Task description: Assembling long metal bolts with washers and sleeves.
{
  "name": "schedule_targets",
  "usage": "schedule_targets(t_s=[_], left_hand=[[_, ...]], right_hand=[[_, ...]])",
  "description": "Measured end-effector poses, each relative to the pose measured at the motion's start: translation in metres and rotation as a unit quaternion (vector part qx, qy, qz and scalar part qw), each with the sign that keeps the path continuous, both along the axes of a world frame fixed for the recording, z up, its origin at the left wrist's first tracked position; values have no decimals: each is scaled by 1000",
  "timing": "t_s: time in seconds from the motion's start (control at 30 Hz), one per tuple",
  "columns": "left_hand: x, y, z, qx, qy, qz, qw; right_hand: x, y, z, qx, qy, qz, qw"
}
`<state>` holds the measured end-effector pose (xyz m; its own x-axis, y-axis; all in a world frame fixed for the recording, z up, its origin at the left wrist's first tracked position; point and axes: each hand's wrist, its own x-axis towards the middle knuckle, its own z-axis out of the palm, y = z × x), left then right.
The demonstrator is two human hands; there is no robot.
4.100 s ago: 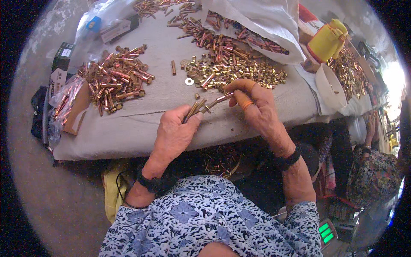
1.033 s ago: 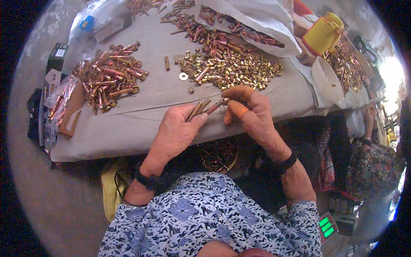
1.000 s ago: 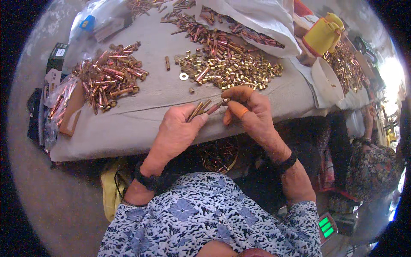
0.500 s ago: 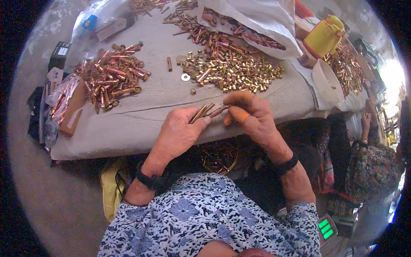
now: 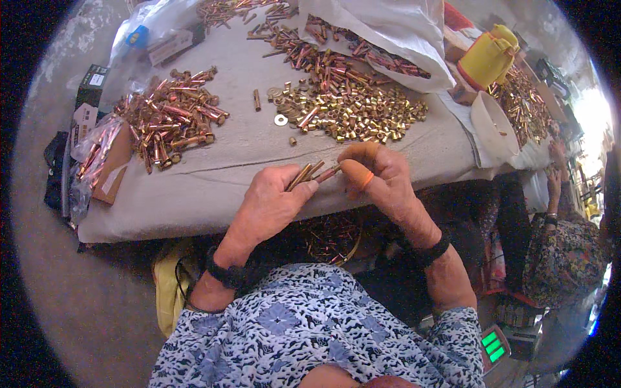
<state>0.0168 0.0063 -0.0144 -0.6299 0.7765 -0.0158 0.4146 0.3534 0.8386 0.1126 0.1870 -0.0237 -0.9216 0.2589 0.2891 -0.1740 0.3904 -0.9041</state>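
Note:
My left hand (image 5: 270,194) is closed around several slim brass-coloured bolts (image 5: 304,176), whose ends stick out past the thumb and fingers. Orange finger cots cover the thumb and forefinger of my right hand (image 5: 381,178). That hand pinches the far tip of one reddish bolt (image 5: 328,173) that the left hand also holds; any small part between the fingertips is hidden. Both hands are over the near edge of the cloth-covered table (image 5: 239,152). Just beyond them spreads a heap of short brass nuts or collars (image 5: 369,113), with flat washers (image 5: 281,120) at its left side.
Bolts with washers lie in a pile (image 5: 171,116) on the left, beside a cardboard box (image 5: 113,161). More loose bolts spill from a white sack (image 5: 414,58) at the back. A white bowl (image 5: 488,123) and a yellow jug (image 5: 488,58) stand right. Another person's arm (image 5: 554,191) shows far right.
My right thumb and forefinger have closed in on the tip of the reddish bolt, and the hand has turned slightly. The left hand keeps its hold almost unmoved.

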Motion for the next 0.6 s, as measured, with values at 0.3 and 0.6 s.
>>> schedule_targets(t_s=[0.3,0.6], left_hand=[[6,1,6,8,35,9,999],[6,-1,6,30,11,-5,999]], right_hand=[[5,-4,12,57,-35,-9,998],[6,-1,10,80,-6,45,996]])
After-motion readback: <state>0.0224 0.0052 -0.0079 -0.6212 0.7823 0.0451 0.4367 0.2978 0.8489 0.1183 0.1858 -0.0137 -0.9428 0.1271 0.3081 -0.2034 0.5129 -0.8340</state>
